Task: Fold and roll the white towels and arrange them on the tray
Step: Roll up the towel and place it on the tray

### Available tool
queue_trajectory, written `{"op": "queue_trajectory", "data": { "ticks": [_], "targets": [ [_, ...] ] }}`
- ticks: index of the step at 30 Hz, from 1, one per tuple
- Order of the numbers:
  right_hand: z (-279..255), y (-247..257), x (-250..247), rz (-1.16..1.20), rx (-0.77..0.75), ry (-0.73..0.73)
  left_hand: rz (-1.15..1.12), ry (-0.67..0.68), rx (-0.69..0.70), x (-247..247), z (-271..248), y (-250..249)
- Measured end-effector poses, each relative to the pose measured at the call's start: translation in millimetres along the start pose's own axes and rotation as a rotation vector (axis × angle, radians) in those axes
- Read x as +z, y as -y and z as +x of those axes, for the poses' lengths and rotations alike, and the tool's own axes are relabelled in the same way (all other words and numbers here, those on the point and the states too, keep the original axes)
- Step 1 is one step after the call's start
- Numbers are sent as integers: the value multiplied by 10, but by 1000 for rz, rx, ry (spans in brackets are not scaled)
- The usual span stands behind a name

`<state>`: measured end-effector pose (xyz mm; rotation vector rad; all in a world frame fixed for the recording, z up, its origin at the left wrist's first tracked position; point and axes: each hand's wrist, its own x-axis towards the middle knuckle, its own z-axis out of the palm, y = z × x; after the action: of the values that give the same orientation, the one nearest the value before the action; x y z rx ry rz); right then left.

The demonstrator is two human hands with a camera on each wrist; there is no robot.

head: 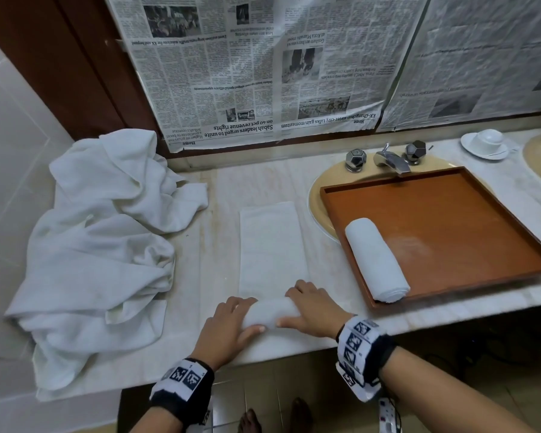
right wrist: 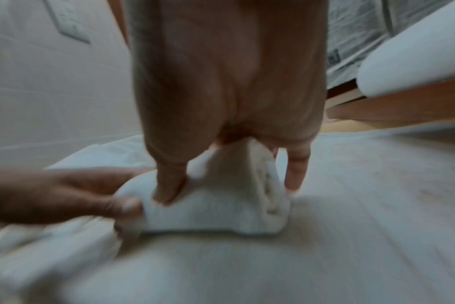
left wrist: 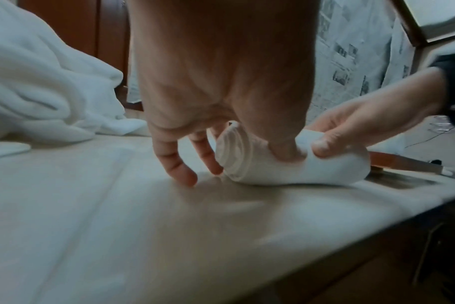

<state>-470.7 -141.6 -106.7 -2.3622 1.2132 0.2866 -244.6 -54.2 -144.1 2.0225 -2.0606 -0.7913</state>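
A long folded white towel (head: pixel 272 242) lies flat on the marble counter, and its near end is wound into a short roll (head: pixel 270 310). My left hand (head: pixel 236 318) grips the roll's left end, thumb pressed into the near side (left wrist: pixel 286 152), while two of its fingers touch the counter. My right hand (head: pixel 308 307) grips the right end, its thumb (right wrist: pixel 169 191) on the roll and the fingers over the top. To the right, one finished rolled towel (head: pixel 377 260) lies along the left side of the brown wooden tray (head: pixel 450 220).
A big heap of loose white towels (head: pixel 100 239) covers the counter's left part. The tray sits over a sink with a chrome tap (head: pixel 391 160) behind it. A white cup and saucer (head: pixel 484 143) stand far right. Newspaper covers the wall behind.
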Motion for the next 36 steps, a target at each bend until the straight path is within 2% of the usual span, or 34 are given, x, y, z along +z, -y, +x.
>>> {"op": "queue_trajectory", "data": {
  "ticks": [1, 3, 5, 7, 9, 11, 14, 16, 18, 20, 22, 23, 26, 28, 30, 33, 35, 36],
  "targets": [
    [-32, 18, 39, -81, -31, -139, -73, 29, -16, -52, 39, 8],
    [-88, 63, 166, -221, -62, -277, -204, 55, 2, -146, 123, -20],
    [-104, 86, 334, -263, -78, -344, -258, 82, 2, -178, 159, -52],
    [-66, 60, 412, -250, -94, -349, -241, 84, -52, -182, 137, -84],
    [-19, 36, 362, -231, -99, -313, -98, 40, -86, -120, 68, -129],
    [13, 40, 264, -208, -107, -253, 77, -78, -28, -27, -29, -208],
    [55, 32, 150, -62, -116, -69, 105, -195, 49, 107, -81, -253],
    [52, 17, 40, 71, -77, 103, 124, -139, 30, 92, -50, -228],
    [29, -19, -21, 232, -52, 175, 167, 2, -11, -28, 8, -233],
    [-24, -38, 2, 267, -48, 96, 183, 128, -36, -162, 97, -249],
    [-99, -39, 106, 32, -77, -172, 166, 241, -66, -249, 198, -268],
    [-138, -16, 172, -85, -89, -253, 129, 271, -77, -268, 245, -262],
    [-166, 68, 313, -218, -75, -328, -19, 304, -98, -281, 306, -235],
    [-119, 78, 319, -194, -59, -290, -73, 255, -87, -259, 266, -226],
    [-70, 65, 264, -146, -56, -243, -87, 144, -32, -184, 202, -221],
    [-21, 36, 114, 16, -26, -50, -53, -14, 87, -38, 85, -225],
    [-1, 41, -19, 69, 1, 101, -27, -26, 104, 18, 53, -206],
    [-2, 41, -62, 73, 5, 133, -42, 3, 93, 14, 59, -194]
  ]
}}
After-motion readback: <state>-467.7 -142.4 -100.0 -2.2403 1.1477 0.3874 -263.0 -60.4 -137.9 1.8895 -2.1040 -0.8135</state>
